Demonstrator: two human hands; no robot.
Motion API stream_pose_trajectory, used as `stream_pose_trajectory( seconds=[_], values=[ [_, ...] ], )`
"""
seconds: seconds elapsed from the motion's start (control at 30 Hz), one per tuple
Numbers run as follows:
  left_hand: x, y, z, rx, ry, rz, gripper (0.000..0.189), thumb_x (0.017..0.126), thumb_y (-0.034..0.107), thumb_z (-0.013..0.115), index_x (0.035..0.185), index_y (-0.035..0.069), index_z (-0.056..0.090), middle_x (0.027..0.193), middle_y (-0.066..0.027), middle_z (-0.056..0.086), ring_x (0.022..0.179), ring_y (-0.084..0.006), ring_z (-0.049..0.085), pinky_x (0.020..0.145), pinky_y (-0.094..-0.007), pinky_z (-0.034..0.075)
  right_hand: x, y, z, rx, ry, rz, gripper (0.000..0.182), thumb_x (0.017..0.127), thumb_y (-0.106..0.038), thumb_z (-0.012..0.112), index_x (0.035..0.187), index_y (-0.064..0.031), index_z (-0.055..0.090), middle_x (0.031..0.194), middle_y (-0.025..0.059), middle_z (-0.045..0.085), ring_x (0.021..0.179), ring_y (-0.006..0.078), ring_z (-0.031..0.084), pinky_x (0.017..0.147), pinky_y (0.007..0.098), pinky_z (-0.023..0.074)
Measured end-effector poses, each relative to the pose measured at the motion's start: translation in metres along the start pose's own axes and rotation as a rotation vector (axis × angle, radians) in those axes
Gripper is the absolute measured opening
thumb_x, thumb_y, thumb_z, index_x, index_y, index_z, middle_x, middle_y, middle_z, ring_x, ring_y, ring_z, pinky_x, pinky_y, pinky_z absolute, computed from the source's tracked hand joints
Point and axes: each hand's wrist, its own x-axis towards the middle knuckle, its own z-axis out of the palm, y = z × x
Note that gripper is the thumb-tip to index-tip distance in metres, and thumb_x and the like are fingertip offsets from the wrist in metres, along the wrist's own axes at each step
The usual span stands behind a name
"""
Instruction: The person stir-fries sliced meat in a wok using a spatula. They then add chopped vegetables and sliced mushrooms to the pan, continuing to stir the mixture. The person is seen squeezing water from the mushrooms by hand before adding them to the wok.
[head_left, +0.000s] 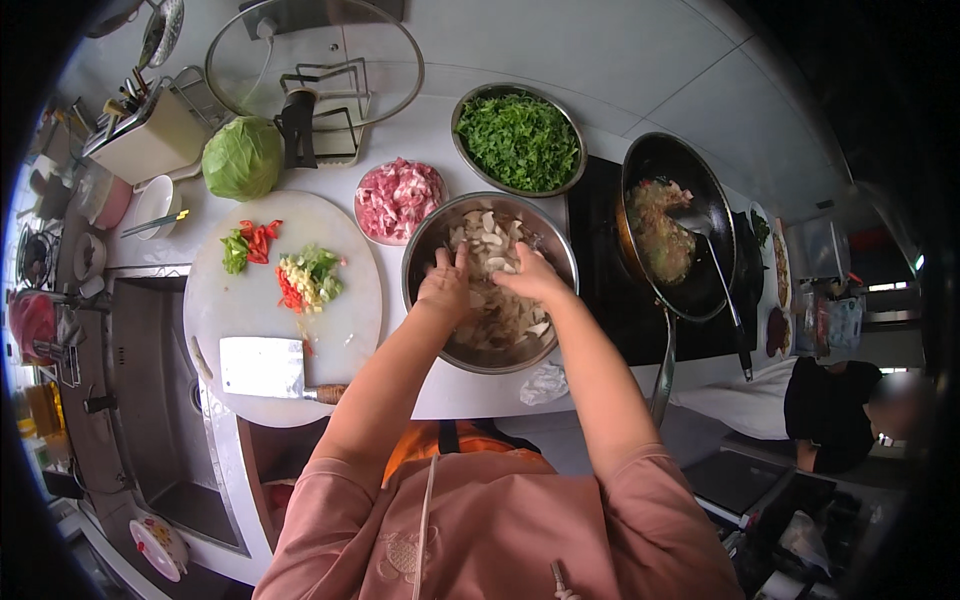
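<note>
Both my hands reach into a stainless steel bowl (417, 315) of pale sliced mushrooms (491, 232), which seem to sit in cloudy water. My left hand (444, 289) is over the bowl's left side, fingers spread and slightly blurred. On the right side, my right hand (534, 277) has its thumb apart from its fingers, and its fingertips are among the slices. No slice is plainly gripped in either hand. Raw sliced meat (399, 196) lies in a dish touching or close to the bowl's upper left. Behind stands a metal bowl of chopped green herbs (517, 141).
Left, a round cutting board (255, 315) holds cut peppers (259, 241), minced garlic (304, 285) and a cleaver (262, 367). A cabbage (241, 159) sits behind it. Right, a wok (637, 157) with food and a spatula (724, 285) rests over the black cooktop (596, 300). Another person (832, 409) is far right.
</note>
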Motion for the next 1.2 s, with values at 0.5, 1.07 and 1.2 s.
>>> stream_pose_trajectory(
  seconds=[0.5, 1.07, 1.2],
  values=[
    [-0.011, 0.015, -0.023, -0.676, 0.184, 0.094, 0.062, 0.066, 0.026, 0.072, 0.122, 0.006, 0.053, 0.103, -0.0197, 0.063, 0.099, -0.0305, 0.06, 0.087, -0.0371, 0.046, -0.013, -0.015, 0.011, 0.126, 0.236, -0.067, 0.023, 0.088, -0.023, 0.054, 0.1, -0.0046, 0.062, 0.091, 0.0203, 0.064, 0.085, 0.0338, 0.063, 0.074, 0.0388, 0.0478],
    [0.012, -0.009, -0.027, -0.206, 0.044, -0.024, 0.103, 0.053, 0.048, 0.08, 0.136, 0.009, 0.033, 0.129, -0.0228, 0.044, 0.117, -0.0373, 0.048, 0.097, -0.0402, 0.041, 0.007, -0.031, -0.023, -0.336, -0.025, -0.258, 0.046, 0.082, -0.031, 0.058, 0.124, -0.0149, 0.049, 0.125, 0.0121, 0.05, 0.118, 0.0303, 0.047, 0.095, 0.0413, 0.0399],
    [0.004, -0.009, -0.024, -0.251, -0.101, -0.032, 0.107, 0.051, 0.053, 0.078, 0.138, 0.01, 0.033, 0.129, -0.0266, 0.043, 0.12, -0.0376, 0.046, 0.099, -0.0385, 0.039, 0.0, -0.021, -0.028, -0.372, -0.169, -0.155, 0.043, 0.085, -0.033, 0.052, 0.125, -0.0193, 0.049, 0.125, 0.0137, 0.05, 0.115, 0.0302, 0.05, 0.095, 0.0387, 0.0404]
  ],
)
